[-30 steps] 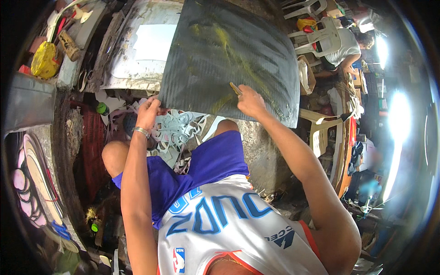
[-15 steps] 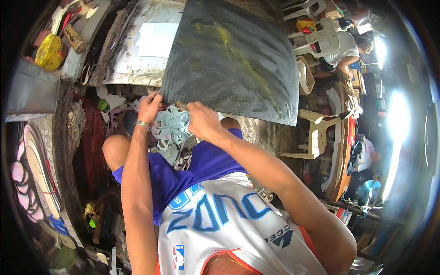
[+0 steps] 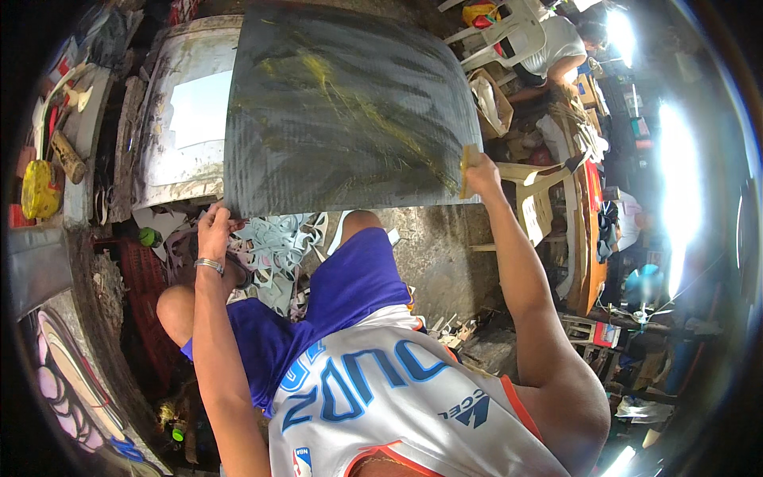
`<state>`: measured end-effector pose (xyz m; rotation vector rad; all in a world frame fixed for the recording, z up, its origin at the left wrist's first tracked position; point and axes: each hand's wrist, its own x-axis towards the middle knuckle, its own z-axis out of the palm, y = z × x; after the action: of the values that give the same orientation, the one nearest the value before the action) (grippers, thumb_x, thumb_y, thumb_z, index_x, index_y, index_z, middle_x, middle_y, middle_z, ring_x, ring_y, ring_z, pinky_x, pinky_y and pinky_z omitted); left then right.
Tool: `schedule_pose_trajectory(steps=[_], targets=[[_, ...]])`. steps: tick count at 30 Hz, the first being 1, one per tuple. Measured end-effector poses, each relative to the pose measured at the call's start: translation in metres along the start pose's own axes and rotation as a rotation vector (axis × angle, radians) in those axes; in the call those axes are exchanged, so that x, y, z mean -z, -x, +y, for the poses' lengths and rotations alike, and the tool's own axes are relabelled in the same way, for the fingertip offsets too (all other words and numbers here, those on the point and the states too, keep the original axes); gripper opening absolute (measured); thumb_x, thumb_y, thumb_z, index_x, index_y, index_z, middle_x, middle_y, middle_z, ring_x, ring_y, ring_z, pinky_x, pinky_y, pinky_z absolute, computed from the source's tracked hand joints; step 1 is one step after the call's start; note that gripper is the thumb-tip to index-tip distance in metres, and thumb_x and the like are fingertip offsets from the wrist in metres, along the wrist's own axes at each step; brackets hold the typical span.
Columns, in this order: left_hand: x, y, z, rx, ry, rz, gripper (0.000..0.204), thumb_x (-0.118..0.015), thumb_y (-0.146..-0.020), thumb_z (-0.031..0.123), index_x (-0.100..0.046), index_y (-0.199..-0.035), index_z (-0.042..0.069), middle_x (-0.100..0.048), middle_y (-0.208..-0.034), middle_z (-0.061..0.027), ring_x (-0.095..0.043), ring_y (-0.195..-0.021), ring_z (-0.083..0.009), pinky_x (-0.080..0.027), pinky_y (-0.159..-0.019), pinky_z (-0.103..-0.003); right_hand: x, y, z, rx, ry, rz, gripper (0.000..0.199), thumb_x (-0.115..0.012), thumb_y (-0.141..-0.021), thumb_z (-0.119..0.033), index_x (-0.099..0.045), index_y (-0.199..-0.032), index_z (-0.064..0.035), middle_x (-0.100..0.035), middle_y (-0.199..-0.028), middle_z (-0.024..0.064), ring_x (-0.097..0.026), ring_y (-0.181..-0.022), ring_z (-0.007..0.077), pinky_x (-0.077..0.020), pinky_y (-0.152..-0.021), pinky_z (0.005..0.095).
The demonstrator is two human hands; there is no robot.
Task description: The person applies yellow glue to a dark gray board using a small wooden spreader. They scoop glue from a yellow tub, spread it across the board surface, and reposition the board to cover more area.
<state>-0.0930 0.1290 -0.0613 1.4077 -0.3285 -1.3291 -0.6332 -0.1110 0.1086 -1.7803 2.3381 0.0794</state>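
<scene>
A large black ribbed sheet [image 3: 358, 119], streaked with yellow smears, spreads out in front of me. At its near left corner my left hand [image 3: 213, 234] is closed in a pinch on the sheet's edge; a bracelet circles that wrist. My right hand [image 3: 483, 176] is at the near right side of the sheet, closed around a flat tan strip [image 3: 466, 171]. The strip lies over the sheet's right edge and seems to touch it. Some of the right fingers are hidden behind the strip.
Left of the sheet lies a pale board [image 3: 187, 119]. Light scraps [image 3: 274, 246] are heaped between my knees. A cream plastic chair [image 3: 534, 207] stands close to my right hand. Beyond it, a person [image 3: 552, 56] bends over a cluttered bench. Cut-out pieces [image 3: 67, 389] lie at left.
My right hand has swept from beside my left hand to the sheet's right side with the tan strip. The left hand stays on the corner. The view has shifted right.
</scene>
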Motion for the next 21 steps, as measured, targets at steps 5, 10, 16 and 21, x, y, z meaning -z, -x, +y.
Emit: schedule_pose_trajectory(steps=[5, 10, 16, 21], targets=[[0.002, 0.002, -0.002, -0.011, -0.043, 0.023, 0.026, -0.058, -0.098, 0.02, -0.07, -0.108, 0.0, -0.06, -0.076, 0.0005, -0.058, -0.069, -0.0104, -0.055, -0.073, -0.03, -0.044, -0.007, 0.004, -0.294, -0.304, -0.061, 0.05, -0.061, -0.09, -0.024, -0.065, -0.133, 0.0006, -0.074, -0.123, 0.0279, -0.079, -0.098, 0.0404, -0.0686, -0.073, 0.0444], [0.003, 0.001, -0.003, -0.001, -0.063, 0.067, 0.018, -0.058, -0.097, 0.018, -0.069, -0.098, 0.004, -0.059, -0.078, 0.0031, -0.057, -0.071, -0.0088, -0.051, -0.07, -0.028, -0.064, -0.002, -0.033, -0.068, -0.379, -0.06, 0.056, -0.055, -0.089, -0.018, -0.056, -0.14, 0.0051, -0.075, -0.116, 0.0296, -0.08, -0.085, 0.0407, -0.0675, -0.069, 0.0471], [0.008, 0.0, -0.002, 0.006, -0.057, -0.008, 0.027, -0.056, -0.102, 0.015, -0.069, -0.116, -0.004, -0.066, -0.093, -0.0014, -0.064, -0.074, -0.0118, -0.06, -0.08, -0.032, -0.074, -0.026, -0.105, 0.109, -0.243, -0.159, 0.047, -0.056, -0.088, -0.015, -0.06, -0.131, 0.0031, -0.071, -0.125, 0.0307, -0.078, -0.094, 0.0441, -0.0669, -0.074, 0.048], [0.009, 0.0, 0.0, 0.006, -0.064, -0.069, 0.031, -0.055, -0.102, 0.014, -0.069, -0.122, -0.006, -0.071, -0.101, -0.0065, -0.068, -0.077, -0.0137, -0.06, -0.079, -0.032, -0.092, -0.049, -0.189, 0.242, -0.083, -0.242, 0.042, -0.057, -0.09, -0.016, -0.062, -0.125, 0.0075, -0.072, -0.119, 0.0326, -0.076, -0.1, 0.0468, -0.0656, -0.083, 0.0493]])
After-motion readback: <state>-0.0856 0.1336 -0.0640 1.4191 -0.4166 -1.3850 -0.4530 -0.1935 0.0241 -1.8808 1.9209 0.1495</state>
